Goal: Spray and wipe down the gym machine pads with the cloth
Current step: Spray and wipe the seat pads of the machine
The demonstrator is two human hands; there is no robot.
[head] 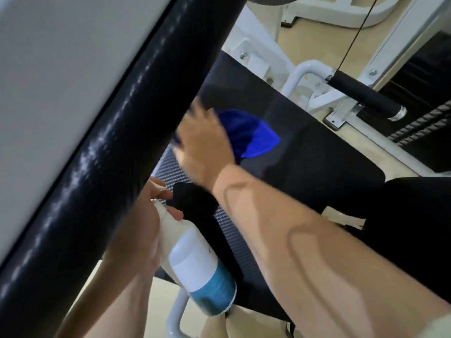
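Head view, right hand: your right hand (205, 147) lies palm down on the blue cloth (253, 135) and presses it to the black seat pad (317, 154); the fingers are blurred.
Head view, left hand: your left hand (144, 223) grips the spray bottle (195, 272) at its neck, low and near you.
Hands: apart.
Key relation: the bare seat pad lies right of the cloth, nearest your right hand.
Back pad: the back pad (117, 142) runs diagonally just left of both hands.

Our right hand (205, 145) is motion-blurred, so we cannot read its grip, and it hides part of the blue cloth (258, 137). Our left hand (146, 223) covers the head of the spray bottle (195, 267).
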